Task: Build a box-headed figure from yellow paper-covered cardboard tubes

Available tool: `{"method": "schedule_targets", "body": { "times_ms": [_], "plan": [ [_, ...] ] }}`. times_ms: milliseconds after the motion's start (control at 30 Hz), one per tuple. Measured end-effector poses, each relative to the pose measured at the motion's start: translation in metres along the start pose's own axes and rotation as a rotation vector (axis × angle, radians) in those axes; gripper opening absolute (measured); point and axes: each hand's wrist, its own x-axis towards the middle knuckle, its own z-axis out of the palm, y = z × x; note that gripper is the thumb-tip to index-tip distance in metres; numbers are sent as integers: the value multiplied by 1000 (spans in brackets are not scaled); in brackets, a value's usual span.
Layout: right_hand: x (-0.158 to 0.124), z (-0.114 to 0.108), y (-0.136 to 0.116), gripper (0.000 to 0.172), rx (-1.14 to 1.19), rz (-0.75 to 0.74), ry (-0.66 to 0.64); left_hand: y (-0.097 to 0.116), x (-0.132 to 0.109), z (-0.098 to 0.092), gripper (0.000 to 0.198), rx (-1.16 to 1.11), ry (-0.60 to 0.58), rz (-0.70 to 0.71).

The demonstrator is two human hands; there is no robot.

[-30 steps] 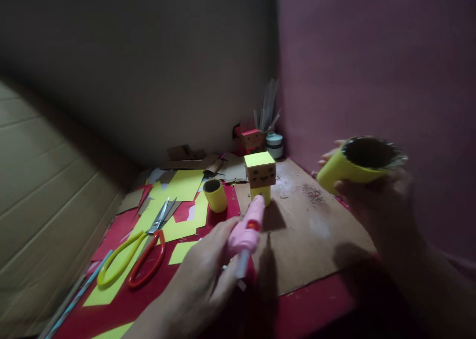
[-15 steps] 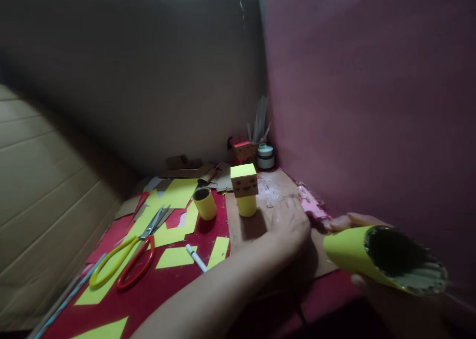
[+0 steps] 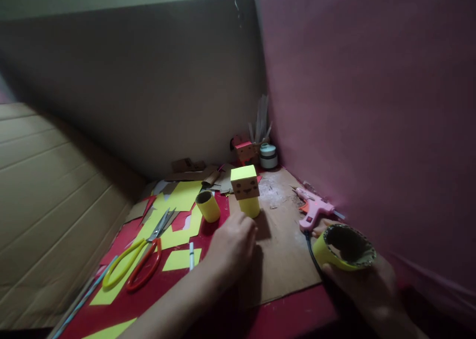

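Ideally, the right grip (image 3: 366, 284) carries the yellow cardboard tube (image 3: 325, 257) with light, even pressure, since the wall would probably dent under a hard squeeze. That grip is wrapped around the tube, near the right corner of the surface (image 3: 297, 314). Knuckles should clear the pink glue gun (image 3: 316, 211) lying just beyond at the right edge; its nozzle may be hot. The left grip (image 3: 236, 242) is curled low beside the box-headed figure (image 3: 244, 186); whether it pinches anything, I cannot tell. Slow moves suit it, as a nudge could tip the figure. As for looks, the tube tilts its open end toward the camera: plain yellow outside, dark brownish inside, the rim rough and corrugated. Another yellow tube (image 3: 210, 211) stands farther from the near edge.
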Motion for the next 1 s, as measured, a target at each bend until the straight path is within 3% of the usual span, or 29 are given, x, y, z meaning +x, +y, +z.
{"method": "schedule_targets", "body": {
  "times_ms": [100,167,233,300,467,567,667,767,833,1000],
  "plan": [
    [-4,4,-3,43,-93,-10,61,-26,1,-18,14,-306,71,-250],
    [-10,10,-2,54,-120,24,96,-42,7,-22,16,-471,114,-331],
    [-15,15,2,57,-58,77,142,-52,14,-20,38,-529,160,-351],
    [-17,17,5,49,22,114,197,-56,20,-16,60,-557,201,-355],
    [0,21,-19,33,181,309,152,-45,29,-11,80,-583,250,-345],
    [33,34,-50,39,333,313,95,-34,36,-4,86,-536,321,-303],
    [77,54,-71,35,527,327,45,-26,45,9,91,-453,467,-227],
    [116,70,-74,30,642,350,6,-22,53,21,98,-393,608,-180],
    [129,76,-69,29,712,413,-57,-21,57,25,100,-371,638,-169],
    [125,82,-59,25,828,465,-118,-23,60,27,98,-408,653,-141]
  ]
}}
